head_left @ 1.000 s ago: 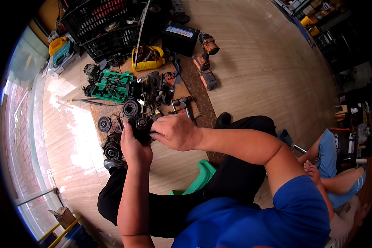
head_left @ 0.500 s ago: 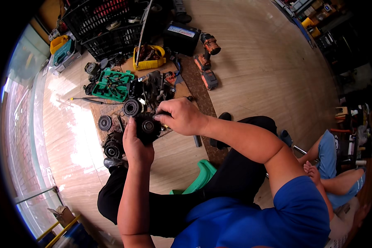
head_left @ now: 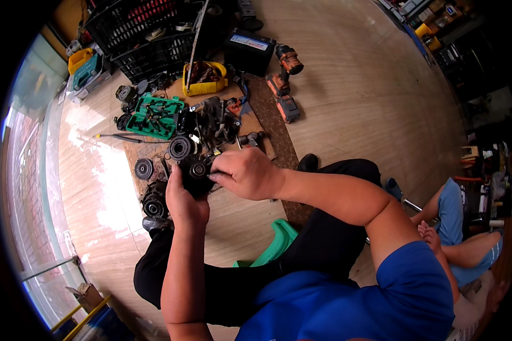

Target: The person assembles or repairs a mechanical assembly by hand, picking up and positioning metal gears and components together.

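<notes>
My left hand [head_left: 185, 203] grips a dark round finned part with a bearing [head_left: 198, 170] at its centre. Its thumb lies up along the part's left side. At the part's right edge, my right hand [head_left: 247, 173] is closed, thumb and fingers pinched together. Whatever is in that pinch is too small and dark to name. Just beyond the held part lies a black grooved pulley [head_left: 180, 148]. A flat ringed disc [head_left: 144, 169] is to the left, with a black cylindrical housing [head_left: 155, 202] nearer to me.
Cardboard on the floor bears a green tool case [head_left: 155, 117], greasy metal parts [head_left: 215, 122] and a yellow container [head_left: 205, 82]. Behind are black crates [head_left: 153, 54] and a battery [head_left: 249, 52]. An orange-black cordless driver [head_left: 284, 85] lies right. Another person's legs [head_left: 452, 221] show at right.
My right hand has come down slightly toward me along the part's edge. The part has tilted in my left hand, its bearing shifting a little left and away. A metal piece beyond my right hand is now uncovered.
</notes>
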